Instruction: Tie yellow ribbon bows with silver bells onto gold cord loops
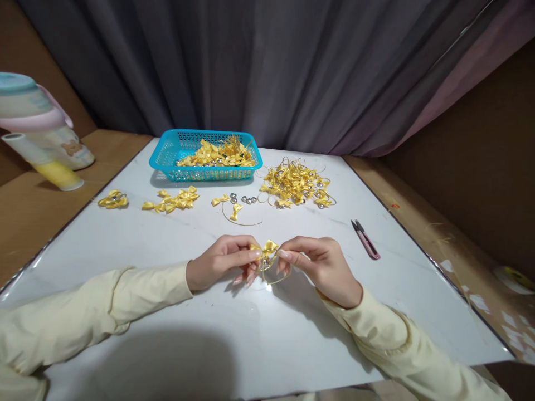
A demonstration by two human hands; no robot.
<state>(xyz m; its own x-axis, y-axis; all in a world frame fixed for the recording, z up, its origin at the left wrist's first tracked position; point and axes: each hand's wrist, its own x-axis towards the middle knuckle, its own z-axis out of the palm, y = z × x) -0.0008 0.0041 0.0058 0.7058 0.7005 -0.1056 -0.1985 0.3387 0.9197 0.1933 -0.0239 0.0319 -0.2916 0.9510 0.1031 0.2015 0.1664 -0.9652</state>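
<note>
Between thumb and fingers, my left hand (228,260) pinches a yellow satin ribbon bow (270,247) above the front part of the white table. A small silver bell or bead (266,260) hangs just under the bow. My right hand (320,264) pinches the thin gold cord (276,280) at the bow's right side; the cord loops down between both hands. Beyond my hands lie a few loose bows (236,211), small silver pieces (249,200) and a curved length of cord (246,224).
A blue plastic basket (204,174) holding yellow bows stands at the back. Right of it is a heap of corded bows (295,181). More bows (178,199) lie left. Thread snips (366,240) rest at right; a bottle (62,142) and thread spool (54,167) stand far left.
</note>
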